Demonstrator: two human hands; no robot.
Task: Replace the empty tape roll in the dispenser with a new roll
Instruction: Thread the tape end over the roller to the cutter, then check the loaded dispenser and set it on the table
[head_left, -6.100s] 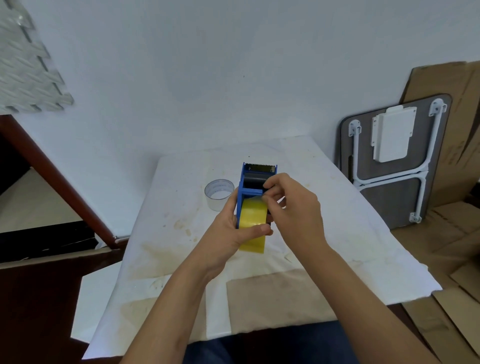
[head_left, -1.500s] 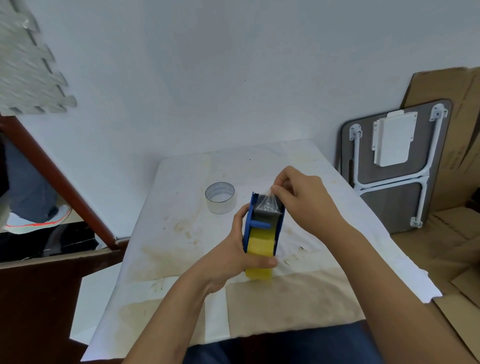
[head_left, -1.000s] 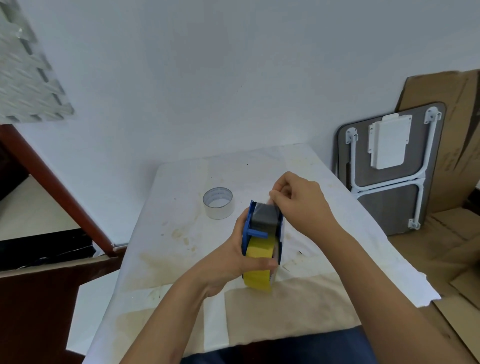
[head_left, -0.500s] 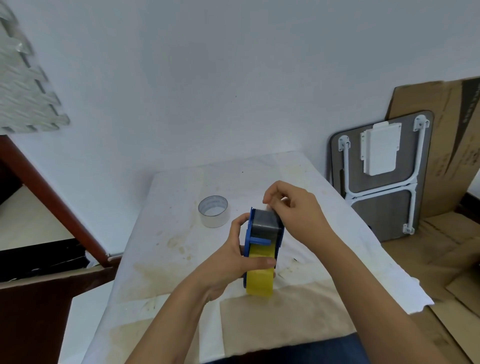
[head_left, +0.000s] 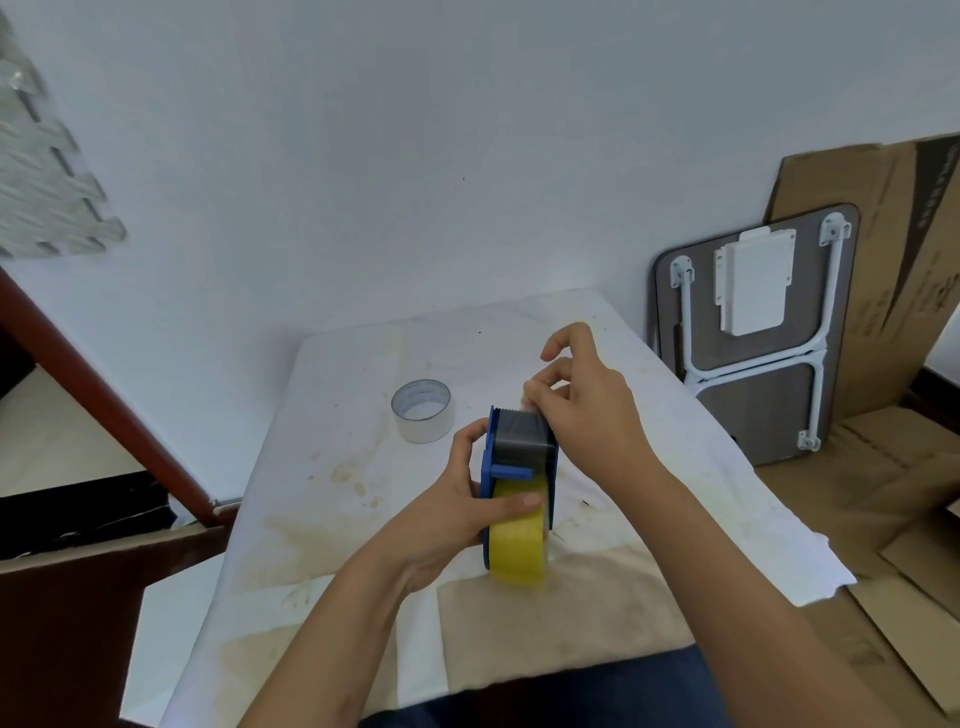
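Note:
A blue tape dispenser (head_left: 491, 467) stands on the white-covered table (head_left: 363, 467), with a yellow tape roll (head_left: 518, 545) seated in it. My left hand (head_left: 457, 514) grips the dispenser's left side, thumb laid across the yellow roll. At the dispenser's far top end my right hand (head_left: 587, 410) pinches the clear tape end near the cutter; the tape lies over the grey roller (head_left: 519, 441). The empty roll core (head_left: 422, 410) stands on the table to the far left of the dispenser, apart from both hands.
The table's cover is stained and ends in a ragged right edge (head_left: 810, 561). A folded small table (head_left: 753, 332) and cardboard sheets (head_left: 893, 249) lean on the wall to the right. A dark red wooden frame (head_left: 104, 395) runs along the left.
My right hand has kept the tape end pinched and drawn it over the grey roller to the dispenser's far end. My left hand's grip is unchanged. The camera view shifted slightly.

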